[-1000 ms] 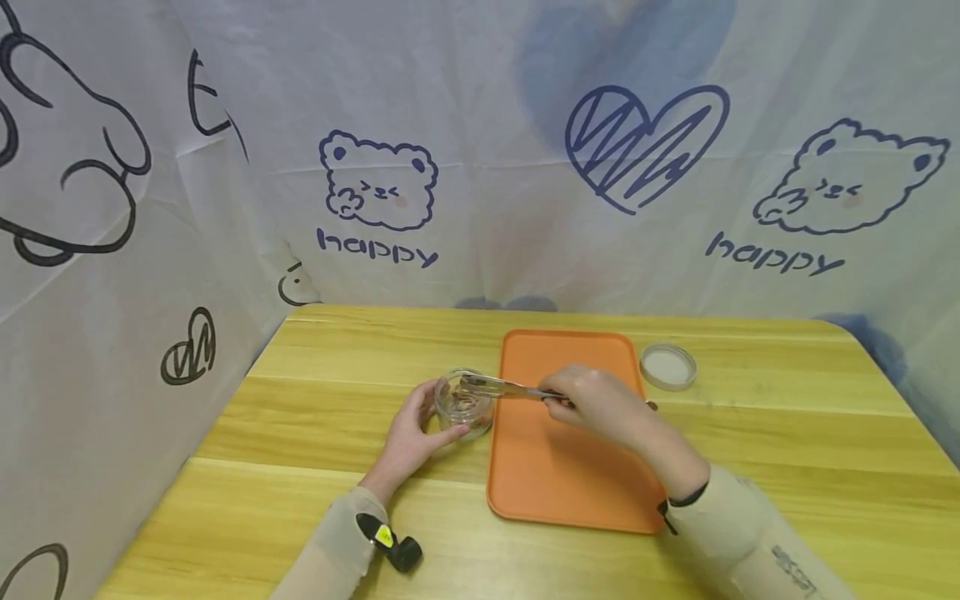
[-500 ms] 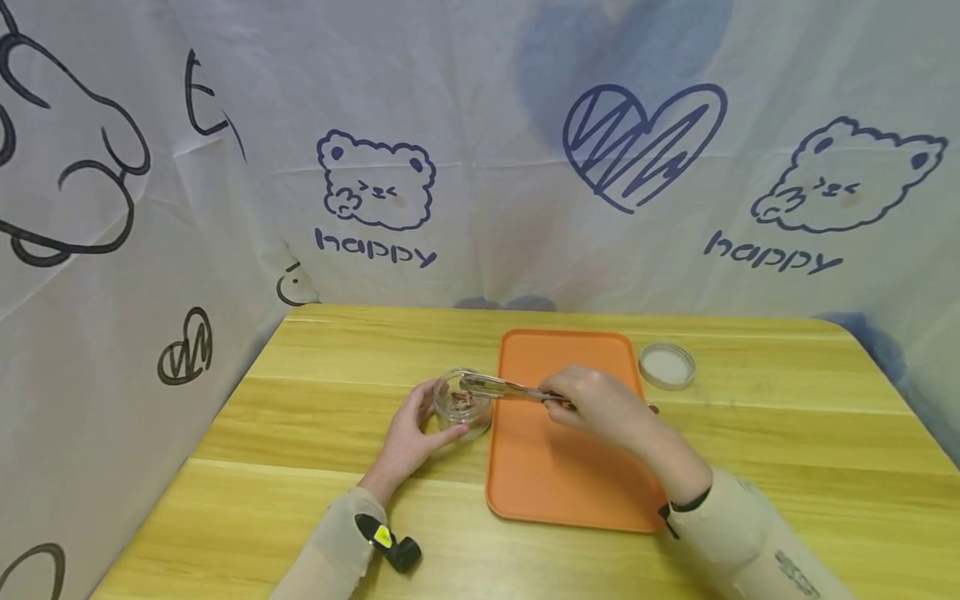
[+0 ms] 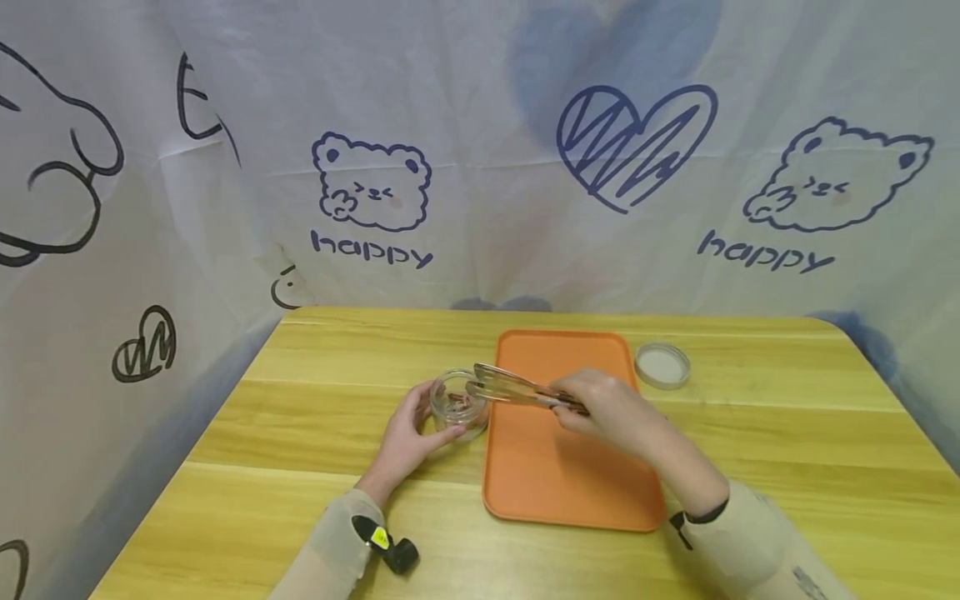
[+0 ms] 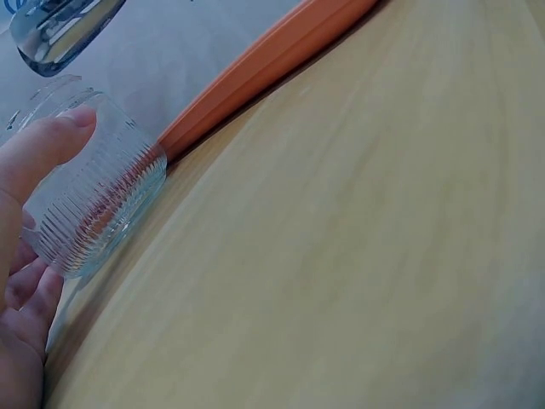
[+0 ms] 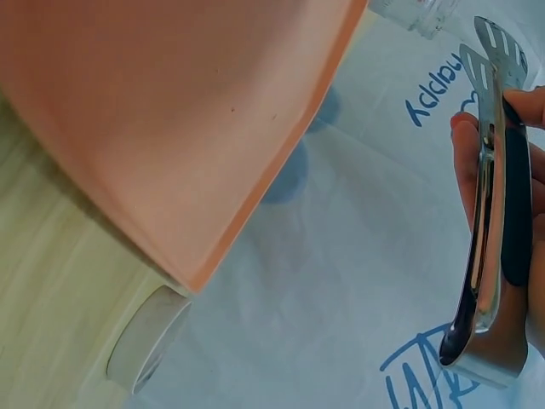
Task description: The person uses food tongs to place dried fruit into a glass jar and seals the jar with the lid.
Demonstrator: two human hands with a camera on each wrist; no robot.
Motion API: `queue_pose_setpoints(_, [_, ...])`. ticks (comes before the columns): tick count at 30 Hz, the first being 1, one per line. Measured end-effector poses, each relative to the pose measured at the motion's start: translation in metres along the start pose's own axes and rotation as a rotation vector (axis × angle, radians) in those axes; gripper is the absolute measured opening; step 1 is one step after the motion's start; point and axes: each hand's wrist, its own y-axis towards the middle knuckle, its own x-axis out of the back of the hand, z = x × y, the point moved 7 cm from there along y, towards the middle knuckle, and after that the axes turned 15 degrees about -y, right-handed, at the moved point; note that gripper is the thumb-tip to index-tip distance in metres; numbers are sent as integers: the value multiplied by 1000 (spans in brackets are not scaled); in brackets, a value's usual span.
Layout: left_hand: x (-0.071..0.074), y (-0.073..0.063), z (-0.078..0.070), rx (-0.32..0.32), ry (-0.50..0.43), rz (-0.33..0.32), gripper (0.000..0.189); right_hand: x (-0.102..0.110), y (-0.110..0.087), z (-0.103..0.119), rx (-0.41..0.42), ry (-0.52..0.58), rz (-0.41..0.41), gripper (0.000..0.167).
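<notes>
My left hand grips a clear glass jar from its left side, thumb at the front near the rim. The jar stands upright just left of the orange tray, and its ribbed wall shows in the left wrist view. Small reddish-brown pieces lie at its bottom. My right hand holds metal tongs with dark grip sections. Their slotted tips stand apart with nothing between them, over the jar's right rim. In the left wrist view a tong tip hangs above the mouth.
The orange tray lies on the wooden table under my right forearm. A round whitish lid rests beyond its right edge, seen side-on in the right wrist view. A printed cloth hangs behind and left of the table.
The tong tips have spread apart and moved slightly right and up from the jar. My right hand has shifted a little right. My left hand keeps its hold on the jar.
</notes>
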Motion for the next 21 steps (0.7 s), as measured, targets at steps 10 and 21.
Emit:
queue_pose_setpoints(10, [0,0,0,21,-6,6,73,7,-10,-7,-52,34,-19,26])
queue_pose_setpoints(21, [8,8,34,7,-13,-16,75,17,-19,-14,-121,7,-17,24])
